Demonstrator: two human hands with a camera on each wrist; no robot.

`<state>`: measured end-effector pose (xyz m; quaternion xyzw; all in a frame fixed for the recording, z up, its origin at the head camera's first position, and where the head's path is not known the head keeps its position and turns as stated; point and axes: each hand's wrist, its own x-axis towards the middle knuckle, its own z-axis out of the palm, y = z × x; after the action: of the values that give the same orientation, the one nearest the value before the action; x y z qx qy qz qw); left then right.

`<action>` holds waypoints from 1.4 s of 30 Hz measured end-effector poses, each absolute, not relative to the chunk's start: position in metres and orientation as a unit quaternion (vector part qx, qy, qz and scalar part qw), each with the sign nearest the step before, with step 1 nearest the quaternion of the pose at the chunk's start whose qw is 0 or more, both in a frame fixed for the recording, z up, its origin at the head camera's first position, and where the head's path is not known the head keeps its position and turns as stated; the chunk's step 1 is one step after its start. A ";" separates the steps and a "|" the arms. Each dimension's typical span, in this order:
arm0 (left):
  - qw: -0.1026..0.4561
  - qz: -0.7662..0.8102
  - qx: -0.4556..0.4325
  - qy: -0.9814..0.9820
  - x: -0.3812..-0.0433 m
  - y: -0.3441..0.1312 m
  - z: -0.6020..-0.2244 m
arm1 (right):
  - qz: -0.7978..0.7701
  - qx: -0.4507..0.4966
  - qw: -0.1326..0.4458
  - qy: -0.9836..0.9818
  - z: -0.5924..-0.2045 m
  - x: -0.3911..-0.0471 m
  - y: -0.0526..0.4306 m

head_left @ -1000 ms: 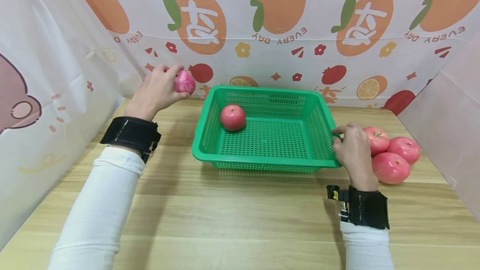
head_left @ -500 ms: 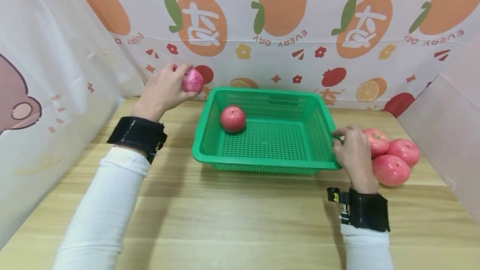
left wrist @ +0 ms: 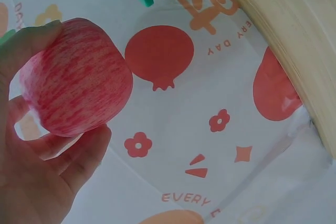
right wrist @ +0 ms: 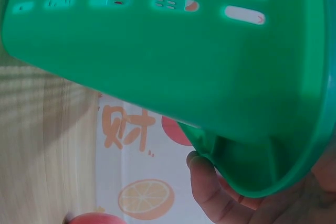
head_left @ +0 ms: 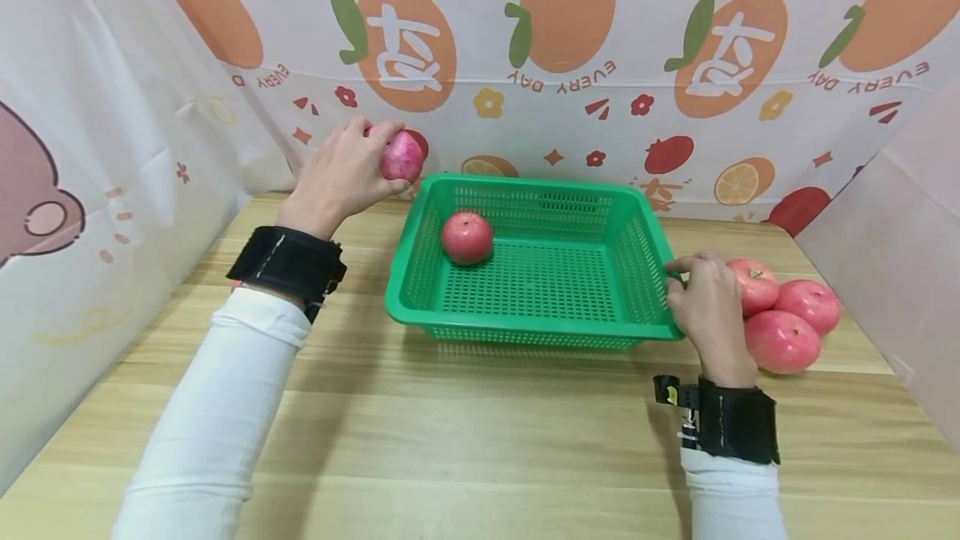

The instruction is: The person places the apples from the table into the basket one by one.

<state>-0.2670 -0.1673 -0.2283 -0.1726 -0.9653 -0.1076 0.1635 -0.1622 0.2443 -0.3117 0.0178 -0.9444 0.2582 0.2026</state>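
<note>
In the curl of the left hand (head_left: 337,173), a streaked pink apple (head_left: 402,158) is hanging above the bench (head_left: 480,440), thumb and fingers clamping round its sides. To the right of that hand, a green basket (head_left: 525,323) is standing, with a red apple (head_left: 467,238) sitting inside at its nearer end. At the opposite end, the right hand (head_left: 707,311) is pinching the basket's rim. Just right of this hand, three apples (head_left: 782,342) are resting clustered together.
</note>
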 end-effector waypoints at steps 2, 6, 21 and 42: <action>0.159 -0.115 -0.173 -0.965 -0.267 -0.166 -0.228 | 0.258 0.018 0.203 -0.944 -0.312 -0.162 0.244; 0.148 -0.138 -0.176 -0.963 -0.267 -0.162 -0.229 | 0.259 0.019 0.202 -0.944 -0.312 -0.162 0.244; 0.144 -0.149 -0.189 -0.960 -0.267 -0.147 -0.229 | 0.250 0.018 0.203 -0.947 -0.311 -0.163 0.244; 0.142 -0.137 -0.215 -0.957 -0.268 -0.129 -0.224 | 0.256 0.015 0.195 -0.947 -0.311 -0.162 0.244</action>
<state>-0.2678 -0.1295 -0.2237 -0.2145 -0.9566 -0.1366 0.1421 -0.1622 0.2442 -0.3105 0.0154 -0.9467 0.2557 0.1950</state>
